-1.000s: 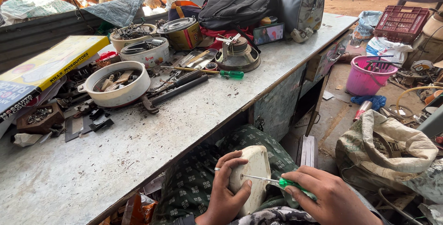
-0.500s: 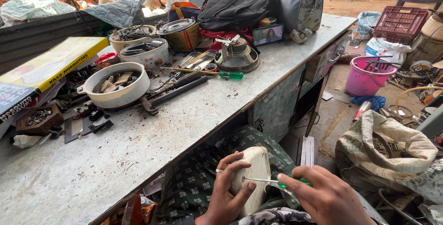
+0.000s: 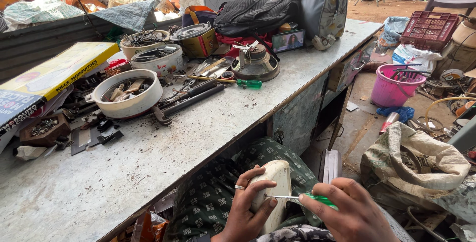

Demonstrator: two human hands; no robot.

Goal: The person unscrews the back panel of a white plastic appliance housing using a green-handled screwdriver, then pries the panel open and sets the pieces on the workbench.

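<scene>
holding a cream-coloured plastic casing (image 3: 271,192) upright over the lap, the left hand (image 3: 246,212) is wrapped round its side, a ring on one finger. right hand (image 3: 354,212) — clenched on the green handle of a small screwdriver (image 3: 302,199), whose metal shaft lies level with its tip against the casing's face. both sit below the desk's front edge, above a green patterned cloth (image 3: 213,192). on the desk (image 3: 148,172) — a white pot (image 3: 128,94) of scrap parts, a second green-handled screwdriver (image 3: 233,81), a long wrench (image 3: 186,103), a round speaker part (image 3: 255,63), a black backpack (image 3: 258,11), a yellow carton (image 3: 54,73). on the floor to the right, a pink bucket (image 3: 391,86) and a worn sack (image 3: 416,167).
</scene>
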